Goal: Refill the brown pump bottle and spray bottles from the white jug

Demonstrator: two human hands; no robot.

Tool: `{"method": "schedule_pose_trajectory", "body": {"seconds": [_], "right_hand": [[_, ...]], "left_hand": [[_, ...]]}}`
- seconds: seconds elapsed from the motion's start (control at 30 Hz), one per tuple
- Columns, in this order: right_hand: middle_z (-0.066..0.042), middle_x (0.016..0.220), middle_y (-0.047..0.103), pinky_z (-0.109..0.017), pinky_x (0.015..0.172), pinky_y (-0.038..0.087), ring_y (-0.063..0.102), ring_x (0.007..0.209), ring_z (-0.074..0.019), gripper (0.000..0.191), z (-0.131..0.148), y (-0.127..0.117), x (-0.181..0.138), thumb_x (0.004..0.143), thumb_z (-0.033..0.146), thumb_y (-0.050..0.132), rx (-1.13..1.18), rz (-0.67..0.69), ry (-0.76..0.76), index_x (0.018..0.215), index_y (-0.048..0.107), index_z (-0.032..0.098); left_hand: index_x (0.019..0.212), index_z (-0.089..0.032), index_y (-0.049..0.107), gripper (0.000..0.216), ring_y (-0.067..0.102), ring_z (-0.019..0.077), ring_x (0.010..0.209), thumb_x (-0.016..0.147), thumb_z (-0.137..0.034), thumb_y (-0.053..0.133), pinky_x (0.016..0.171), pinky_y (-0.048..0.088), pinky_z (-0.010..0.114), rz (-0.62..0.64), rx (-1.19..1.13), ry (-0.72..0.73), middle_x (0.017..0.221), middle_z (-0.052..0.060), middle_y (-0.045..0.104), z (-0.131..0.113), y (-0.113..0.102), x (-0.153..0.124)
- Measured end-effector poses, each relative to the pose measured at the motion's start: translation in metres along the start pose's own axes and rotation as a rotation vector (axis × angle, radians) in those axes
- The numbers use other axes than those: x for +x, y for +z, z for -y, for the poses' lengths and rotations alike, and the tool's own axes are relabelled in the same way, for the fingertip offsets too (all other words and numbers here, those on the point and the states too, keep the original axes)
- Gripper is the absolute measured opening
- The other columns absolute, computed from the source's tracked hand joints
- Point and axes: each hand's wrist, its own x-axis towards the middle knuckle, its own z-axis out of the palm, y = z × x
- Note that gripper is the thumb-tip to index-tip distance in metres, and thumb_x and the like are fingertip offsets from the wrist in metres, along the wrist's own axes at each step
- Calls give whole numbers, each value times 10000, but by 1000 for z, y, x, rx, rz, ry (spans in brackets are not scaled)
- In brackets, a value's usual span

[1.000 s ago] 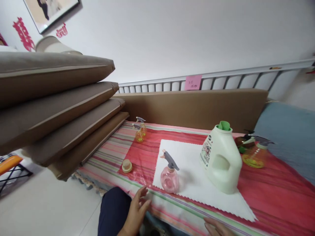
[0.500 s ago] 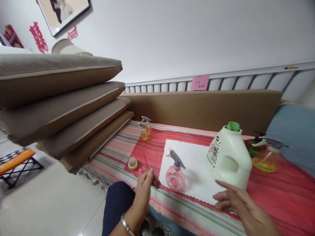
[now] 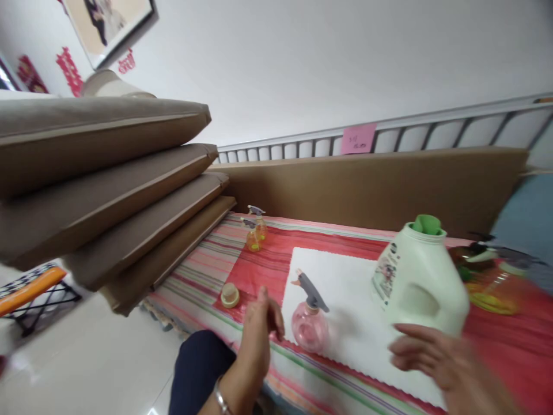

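A pink see-through spray bottle (image 3: 310, 331) with a grey trigger head stands at the front of a white sheet (image 3: 345, 282). To its left is my left hand (image 3: 259, 328), thumb raised and fingers loosely bent, holding nothing. My right hand (image 3: 436, 357) hovers in front of a pale green jug (image 3: 425, 282), its fingers stretched and nothing in them; I cannot tell whether it touches the jug. Something green (image 3: 427, 223) pokes out of the jug's mouth. A cream-coloured cap (image 3: 230, 295) rests on the red cloth (image 3: 268, 268), beyond my left hand.
Two small yellow spray bottles (image 3: 254, 239) stand at the back left. More spray bottles (image 3: 492, 294) are partly hidden behind the jug. Stacked brown cushions (image 3: 142, 196) overhang the left side. A long brown cushion (image 3: 367, 187) leans along the railing, under a pink note (image 3: 358, 139).
The view has shifted a little, so the jug appears farther right. Both hands have shifted slightly and remain off the spray bottle, which keeps its place on the sheet.
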Motion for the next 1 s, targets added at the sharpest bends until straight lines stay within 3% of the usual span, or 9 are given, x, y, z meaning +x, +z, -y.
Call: {"method": "schedule_pose_trajectory", "body": {"seconds": [0.03,0.13,0.27,0.43,0.6,0.8,0.9,1.0], "right_hand": [[-101,666,659,-395,576,516,620,584,-250,565,4,8,1,741,698,405,67,40,129,864,584,177],[-71,619,643,-320,535,481,603,545,-204,595,11,20,2,749,707,418,189,80,300,836,604,148],[-41,609,634,-266,510,441,590,525,-165,582,12,17,0,763,692,433,244,65,349,846,607,143],[-32,551,617,-239,472,413,574,476,-145,638,21,7,6,750,736,383,345,50,386,771,605,138],[-14,496,556,-231,406,378,525,422,-132,710,34,-1,14,759,777,238,567,-19,347,620,558,159],[-2,502,555,-231,421,395,509,420,-117,627,41,13,-2,765,735,357,599,-25,250,648,578,159],[-3,565,583,-240,465,422,549,479,-127,515,32,20,-4,797,647,435,395,-17,148,753,604,163],[-51,737,659,-302,579,477,622,664,-193,402,15,27,8,767,548,553,83,36,42,896,628,174]], "left_hand": [[403,-178,482,631,387,94,348,815,-637,348,418,292,226,-16,-35,-88,356,-11,440,6,0,7],[436,-165,488,594,396,83,327,760,-660,431,373,287,197,-25,-103,-212,362,-19,458,17,2,25],[486,-163,504,509,405,70,333,721,-613,536,362,314,177,7,-179,-241,392,-39,466,13,10,39],[688,-186,575,396,430,76,345,679,-581,597,339,333,169,51,-234,-260,479,-35,549,12,16,46],[808,-187,589,449,411,83,306,576,-560,681,270,314,183,101,-250,-304,559,-9,623,20,6,52],[826,-175,590,405,420,85,319,579,-477,698,266,317,187,4,-247,-298,579,-8,622,7,-16,40],[879,-175,576,391,445,80,354,634,-466,669,317,344,188,6,-233,-236,625,-11,620,9,-23,31],[939,-169,563,397,542,111,480,678,-457,644,421,412,213,-12,-100,-119,722,19,639,29,-26,30]]}}
